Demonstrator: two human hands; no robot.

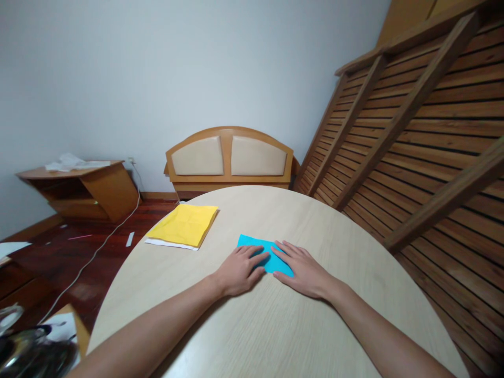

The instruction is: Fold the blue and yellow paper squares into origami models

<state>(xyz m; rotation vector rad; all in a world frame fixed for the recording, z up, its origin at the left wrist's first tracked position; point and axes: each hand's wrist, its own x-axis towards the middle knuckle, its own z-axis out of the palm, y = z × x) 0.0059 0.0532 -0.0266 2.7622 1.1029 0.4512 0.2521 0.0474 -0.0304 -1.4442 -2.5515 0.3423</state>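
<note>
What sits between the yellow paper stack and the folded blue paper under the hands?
Nothing: the head view shows only bare pale round wooden table between yellow paper stack and blue paper.

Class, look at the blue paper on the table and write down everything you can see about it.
The blue paper is a bright turquoise sheet, thin and matte, lying flat on the round pale wooden table. Its far left corner is sharp and fully visible; the near part is hidden. Both hands press on it: the left hand covers its near left edge, the right hand its right side, fingertips nearly meeting over the middle. It lies apart from the yellow paper further left.
</note>
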